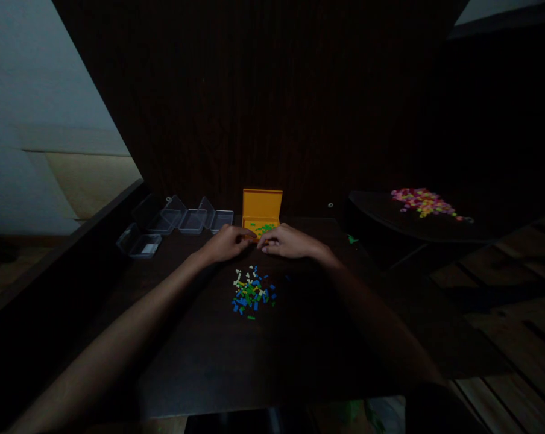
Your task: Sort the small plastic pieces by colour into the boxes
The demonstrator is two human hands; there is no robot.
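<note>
Both my arms reach forward over a dark table (pixel 200 349). My left hand (pixel 227 242) and my right hand (pixel 285 242) lie side by side, fingertips nearly touching, at the front edge of an open orange box (pixel 262 208) with green pieces inside. The fingers of both hands are curled together; whether they pinch anything is too dark to make out. Just in front of my hands lies a small pile of blue, green, yellow and white pieces (pixel 251 292).
Several clear plastic boxes (pixel 182 220) with open lids stand at the back left; one more clear box (pixel 141 244) sits nearer the left edge. A dark surface on the right holds a pile of pink and yellow pieces (pixel 424 202). A lone green piece (pixel 352 240) lies between.
</note>
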